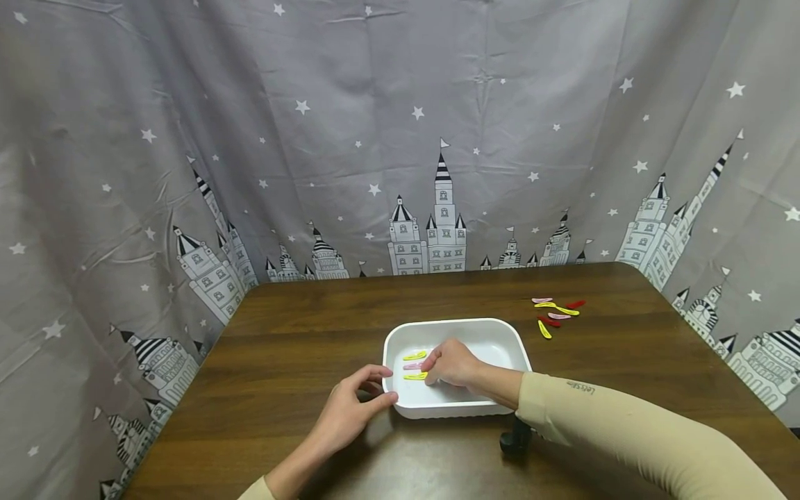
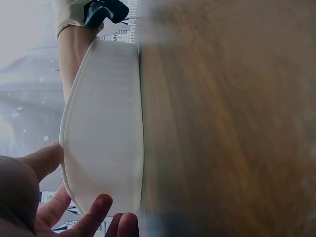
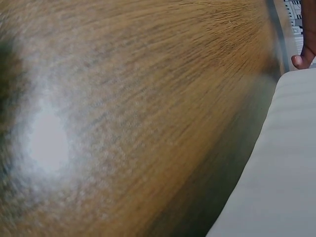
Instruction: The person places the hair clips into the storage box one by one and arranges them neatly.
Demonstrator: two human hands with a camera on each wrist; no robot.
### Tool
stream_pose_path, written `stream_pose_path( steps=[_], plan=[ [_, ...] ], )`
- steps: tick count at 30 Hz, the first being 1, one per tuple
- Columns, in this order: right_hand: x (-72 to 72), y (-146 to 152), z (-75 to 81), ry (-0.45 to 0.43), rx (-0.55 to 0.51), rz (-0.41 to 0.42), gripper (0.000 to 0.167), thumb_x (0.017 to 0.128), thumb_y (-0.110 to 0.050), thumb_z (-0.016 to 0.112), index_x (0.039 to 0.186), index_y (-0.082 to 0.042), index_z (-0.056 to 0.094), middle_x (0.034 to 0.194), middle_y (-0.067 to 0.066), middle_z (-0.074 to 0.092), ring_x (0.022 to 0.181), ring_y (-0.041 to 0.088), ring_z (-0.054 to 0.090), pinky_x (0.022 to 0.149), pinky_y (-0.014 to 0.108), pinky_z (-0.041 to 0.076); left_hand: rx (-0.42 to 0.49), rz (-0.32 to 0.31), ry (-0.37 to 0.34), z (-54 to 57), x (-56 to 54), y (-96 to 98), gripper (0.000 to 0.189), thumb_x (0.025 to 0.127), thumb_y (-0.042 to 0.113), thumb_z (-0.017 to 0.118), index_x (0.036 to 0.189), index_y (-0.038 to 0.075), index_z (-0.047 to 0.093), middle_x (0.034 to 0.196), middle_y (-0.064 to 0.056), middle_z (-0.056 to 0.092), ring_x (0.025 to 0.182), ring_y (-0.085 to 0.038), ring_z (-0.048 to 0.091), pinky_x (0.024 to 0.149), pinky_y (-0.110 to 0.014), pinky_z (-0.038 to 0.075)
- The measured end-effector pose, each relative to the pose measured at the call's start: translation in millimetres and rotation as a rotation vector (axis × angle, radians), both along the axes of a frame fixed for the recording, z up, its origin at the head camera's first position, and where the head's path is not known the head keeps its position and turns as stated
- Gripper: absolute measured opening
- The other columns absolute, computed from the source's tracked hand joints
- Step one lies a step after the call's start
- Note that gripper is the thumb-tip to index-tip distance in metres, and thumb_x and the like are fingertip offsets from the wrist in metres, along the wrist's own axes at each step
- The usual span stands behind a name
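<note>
**Your right hand [image 1: 455,364] is at the yellow clip's right end**

The slim, shiny yellow hair clip [image 1: 413,377] lies inside the white, round-cornered plastic tray [image 1: 451,410], near its left end. It is the one closest to you in a row of three. Behind it are a slim pale pink hair clip [image 1: 412,366] and another slim yellow hair clip [image 1: 415,355].

The near clip sits just left of your right grip. Its long way runs side to side, like the tray's long side, so your fingers meet its tip, not its middle. Your right thumb and finger look pinched on that tip.

Your left hand [image 1: 351,408] is farther from the clip, outside the tray. Its thumb and fingers are apart and touch the tray's left end.

More yellow, red and pink clips [image 1: 567,312] lie on the brown wooden table [image 1: 312,326], past the tray's far right corner.
</note>
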State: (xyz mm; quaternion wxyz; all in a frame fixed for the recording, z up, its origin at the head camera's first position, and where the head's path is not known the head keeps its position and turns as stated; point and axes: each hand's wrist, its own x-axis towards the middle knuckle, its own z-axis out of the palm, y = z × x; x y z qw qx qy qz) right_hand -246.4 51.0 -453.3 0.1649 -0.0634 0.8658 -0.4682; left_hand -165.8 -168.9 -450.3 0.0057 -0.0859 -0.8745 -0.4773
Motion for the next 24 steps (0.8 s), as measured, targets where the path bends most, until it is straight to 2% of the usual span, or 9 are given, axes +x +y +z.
stream_pose_path(
  steps=[5, 12, 18, 24],
  plan=[
    [-0.2, 1.5, 1.0, -0.008, -0.006, -0.002, 0.013, 0.074, 0.001, 0.08, 0.083, -0.007, 0.077, 0.093, 0.005, 0.072, 0.06, 0.015, 0.044, 0.046, 0.024, 0.03, 0.001, 0.002, 0.0, 0.6, -0.1, 0.2, 0.032, 0.086, 0.029, 0.081, 0.114, 0.02, 0.07, 0.101, -0.003, 0.07, 0.092, -0.017, 0.064, 0.079, -0.029, 0.048],
    [-0.2, 2.3, 5.1, -0.007, -0.036, -0.013, 0.016, 0.071, -0.001, 0.078, 0.086, -0.007, 0.078, 0.084, 0.004, 0.071, 0.042, 0.01, 0.029, 0.04, 0.023, 0.024, -0.005, 0.008, 0.0, -1.0, 1.7, -0.4, 0.032, 0.085, 0.031, 0.081, 0.114, 0.021, 0.07, 0.098, 0.0, 0.069, 0.092, -0.017, 0.064, 0.08, -0.031, 0.048],
    [-1.7, 7.2, 12.7, 0.001, -0.025, -0.018, 0.015, 0.075, -0.006, 0.079, 0.09, -0.007, 0.078, 0.087, 0.004, 0.071, 0.041, 0.008, 0.029, 0.04, 0.022, 0.027, -0.01, 0.006, 0.001, -2.1, 1.8, -0.6, 0.034, 0.085, 0.034, 0.081, 0.114, 0.02, 0.07, 0.095, 0.004, 0.069, 0.092, -0.016, 0.063, 0.082, -0.036, 0.047],
    [-0.9, 16.3, 26.4, -0.009, -0.062, -0.053, 0.019, 0.077, -0.007, 0.078, 0.096, -0.005, 0.076, 0.089, 0.004, 0.07, 0.04, 0.008, 0.029, 0.041, 0.022, 0.025, -0.015, 0.003, -0.001, -1.6, 0.3, -0.7, 0.035, 0.085, 0.036, 0.081, 0.115, 0.02, 0.07, 0.096, 0.004, 0.068, 0.092, -0.015, 0.063, 0.081, -0.032, 0.046]
  ],
)
